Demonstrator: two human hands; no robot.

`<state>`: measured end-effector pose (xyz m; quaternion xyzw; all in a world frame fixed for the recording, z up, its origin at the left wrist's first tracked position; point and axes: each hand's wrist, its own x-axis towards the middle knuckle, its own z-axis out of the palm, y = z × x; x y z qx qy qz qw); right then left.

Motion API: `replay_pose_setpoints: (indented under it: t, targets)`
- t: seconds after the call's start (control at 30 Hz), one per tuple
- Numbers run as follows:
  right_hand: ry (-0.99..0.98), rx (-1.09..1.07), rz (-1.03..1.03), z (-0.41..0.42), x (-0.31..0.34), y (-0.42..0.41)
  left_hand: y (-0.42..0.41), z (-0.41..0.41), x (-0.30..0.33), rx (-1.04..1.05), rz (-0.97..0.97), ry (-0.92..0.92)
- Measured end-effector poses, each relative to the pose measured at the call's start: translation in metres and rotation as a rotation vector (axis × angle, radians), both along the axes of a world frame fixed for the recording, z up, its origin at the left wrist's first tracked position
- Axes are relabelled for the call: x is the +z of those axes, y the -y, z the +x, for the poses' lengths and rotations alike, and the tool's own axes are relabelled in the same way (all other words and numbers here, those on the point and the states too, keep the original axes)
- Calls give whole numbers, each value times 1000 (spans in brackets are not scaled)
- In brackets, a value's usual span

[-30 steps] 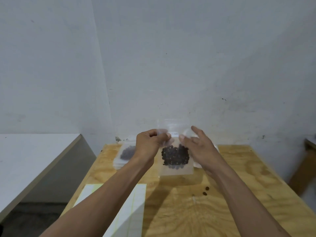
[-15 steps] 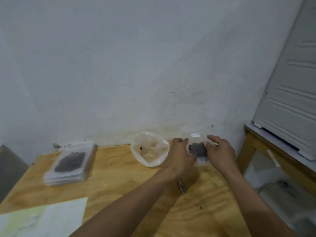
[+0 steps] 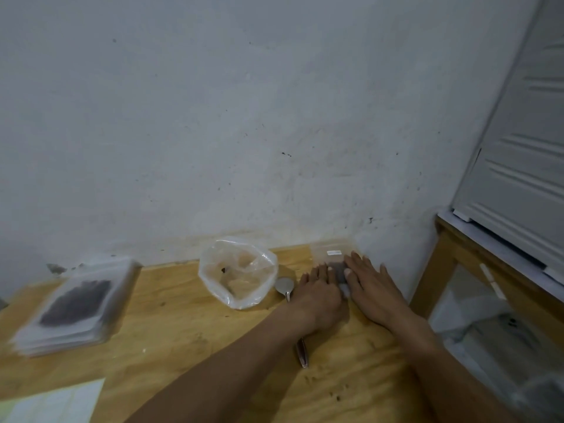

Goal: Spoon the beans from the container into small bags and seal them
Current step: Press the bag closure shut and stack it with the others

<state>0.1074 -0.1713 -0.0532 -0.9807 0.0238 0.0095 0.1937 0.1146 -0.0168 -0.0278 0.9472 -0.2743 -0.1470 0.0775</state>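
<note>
Since the earlier frame both hands have come down flat, pressing the filled small bag [image 3: 335, 264] onto the far right of the bench [image 3: 171, 337] by the wall. Left to right I see a stack of bagged beans [image 3: 74, 303], the crumpled plastic container [image 3: 239, 271] with few beans left, the spoon [image 3: 285, 286], then my left hand [image 3: 319, 293] and right hand [image 3: 374, 288], fingers spread over the bag. I judge this the sealing step; next I'd run fingertips along the zip strip, then check it's closed.

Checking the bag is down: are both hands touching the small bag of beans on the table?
Touching. The head view shows left hand and right hand pressed flat on the small bag.
</note>
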Motion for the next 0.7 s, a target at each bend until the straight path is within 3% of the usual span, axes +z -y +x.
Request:
replay_pose_setpoints:
  t: [0.2,0.37,0.6,0.7]
  targets:
    - [-16,27,17,3,-6,6,1,-5,2,19,-1,-23]
    - [114,15,217,-10,15,1,-8,-18,23,-10,-105,24]
    - [609,-21,539,-21,122,-81,-78,-27,100,70,-659,474]
    - [698,71,638,-24,147,-141,-139,-22,118,228,-735,654]
